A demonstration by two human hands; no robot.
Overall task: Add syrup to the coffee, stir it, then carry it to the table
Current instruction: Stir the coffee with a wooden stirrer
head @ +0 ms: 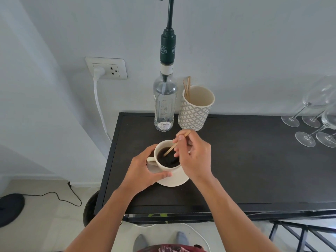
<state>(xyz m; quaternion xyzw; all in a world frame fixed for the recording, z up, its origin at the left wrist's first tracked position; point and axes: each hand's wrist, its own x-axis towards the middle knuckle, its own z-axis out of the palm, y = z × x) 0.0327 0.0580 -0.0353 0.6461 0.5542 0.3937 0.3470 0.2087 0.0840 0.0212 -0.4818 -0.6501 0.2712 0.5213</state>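
A cream mug (164, 170) of dark coffee (168, 159) stands on a cream saucer (175, 182) on the black counter (245, 170). My left hand (143, 170) wraps around the mug on its handle side. My right hand (195, 157) pinches a thin wooden stir stick (172, 147), whose lower end dips into the coffee. Behind the mug stands a clear syrup bottle (163, 104) with a dark green pump (168, 44) on top.
A patterned cup (195, 110) holding wooden sticks stands right of the bottle. Several wine glasses (316, 120) cluster at the counter's far right. A wall socket (107, 68) with a white cable is left of the counter. Cables lie on the floor.
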